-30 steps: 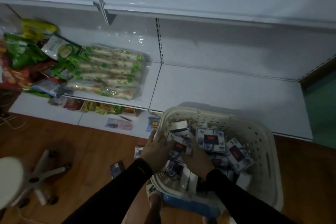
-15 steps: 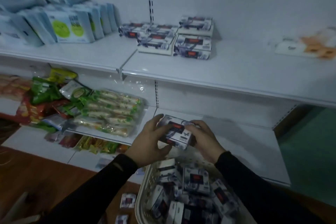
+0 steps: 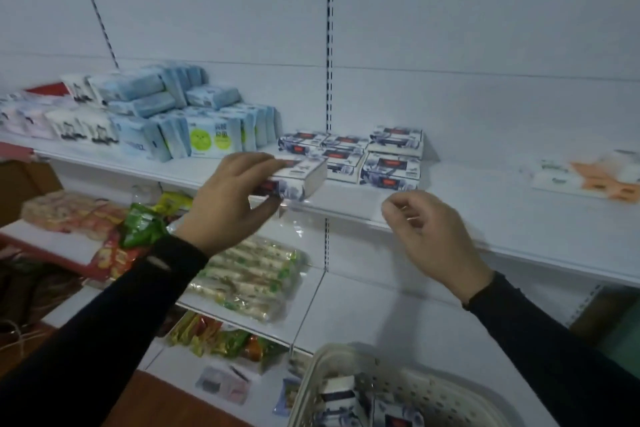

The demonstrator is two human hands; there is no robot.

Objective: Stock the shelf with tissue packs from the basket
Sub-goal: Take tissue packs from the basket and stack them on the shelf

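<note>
White metal shelving against a pale back wall, slotted uprights running up it, dim light. Wood floor (image 3: 166, 402) at lower left.

Upper shelf (image 3: 485, 215): blue and white soft packs (image 3: 180, 114) heaped far left, some upright, some lying on top. Right of those, stocked tissue packs (image 3: 388, 159) with dark red labels, lying flat in a small block, two layers at its right end. Well apart at far right, flat white-and-orange packs (image 3: 602, 177).

Middle shelf (image 3: 374, 308): clear bag of green-and-white sticks (image 3: 249, 277) lying flat, green and red snack bags (image 3: 138, 229) left of it. Lower down, small colourful packets (image 3: 221, 336) on a nearer shelf edge, a few flat packets below near the floor.

Basket (image 3: 356, 367), cream and perforated, at the near bottom edge, partly cut off; inside, more tissue packs (image 3: 343, 399) of the same print, some on edge.

Left hand (image 3: 228, 201), black sleeve, gripping one tissue pack (image 3: 298, 180) from above and below, thumb under, fingers over; pack level, raised in front of the upper shelf's front edge, just left of the stocked block; touching the shelf or not, cannot tell.

Right hand (image 3: 429, 236), black sleeve, holding nothing, fingers loosely curled, raised before the shelf edge right of the pack, apart from it.
</note>
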